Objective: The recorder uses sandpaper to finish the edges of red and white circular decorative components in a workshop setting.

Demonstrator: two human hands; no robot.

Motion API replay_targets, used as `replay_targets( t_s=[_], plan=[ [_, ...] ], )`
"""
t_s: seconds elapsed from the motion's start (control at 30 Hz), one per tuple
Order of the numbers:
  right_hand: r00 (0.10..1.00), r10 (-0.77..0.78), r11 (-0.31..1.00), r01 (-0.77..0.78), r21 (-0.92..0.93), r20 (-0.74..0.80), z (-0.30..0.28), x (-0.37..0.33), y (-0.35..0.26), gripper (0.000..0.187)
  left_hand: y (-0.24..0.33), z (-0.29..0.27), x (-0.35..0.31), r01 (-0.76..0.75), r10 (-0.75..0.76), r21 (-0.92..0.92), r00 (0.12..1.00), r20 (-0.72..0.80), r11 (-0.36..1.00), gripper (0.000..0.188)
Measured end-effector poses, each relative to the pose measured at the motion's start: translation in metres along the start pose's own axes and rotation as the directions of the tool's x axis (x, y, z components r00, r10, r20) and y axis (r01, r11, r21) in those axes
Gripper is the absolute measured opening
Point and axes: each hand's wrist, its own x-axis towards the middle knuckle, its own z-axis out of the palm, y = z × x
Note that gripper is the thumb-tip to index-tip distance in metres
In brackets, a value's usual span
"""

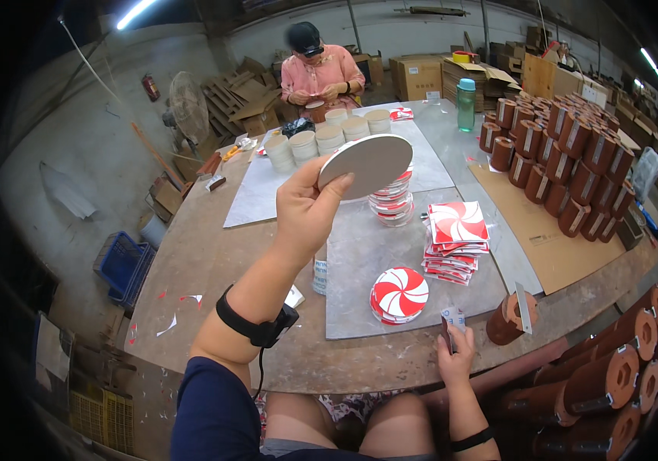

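Observation:
My left hand [304, 206] is raised over the table, thumb and fingers pinching the edge of a round grey-brown cardboard disc [367, 166] with a pale rim. The disc is tilted, its plain face toward me. At the table's near edge my right hand [456, 357] is closed on a small dark block with a pale printed wrap [453, 319]. Left of that hand lies a short pile of round red-and-white swirl discs [399, 295]. Behind it stand a stack of square red-and-white swirl sheets [457, 224] and a taller stack of swirl discs [392, 206], partly hidden by the raised disc.
A brown cylinder [503, 321] with a metal blade on top stands right of my right hand. Many brown cylinders [548, 154] are piled far right. Stacks of pale discs [304, 147], a green bottle [466, 105] and a co-worker in pink [321, 73] are across the table.

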Motion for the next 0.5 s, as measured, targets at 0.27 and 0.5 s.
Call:
replay_targets(
  t_s=[0.27,0.5],
  plan=[
    [1.0,-0.011,1.0,0.011,-0.008,0.003,0.0,-0.001,0.002,0.031,0.017,-0.007,0.014,0.524,-0.546,-0.491,0.83,0.111,0.696,0.031],
    [1.0,0.003,1.0,-0.003,0.0,0.012,0.0,-0.001,0.003,0.032,0.016,-0.013,0.012,0.647,-0.692,-0.611,0.69,0.214,0.456,0.032]
  ],
)
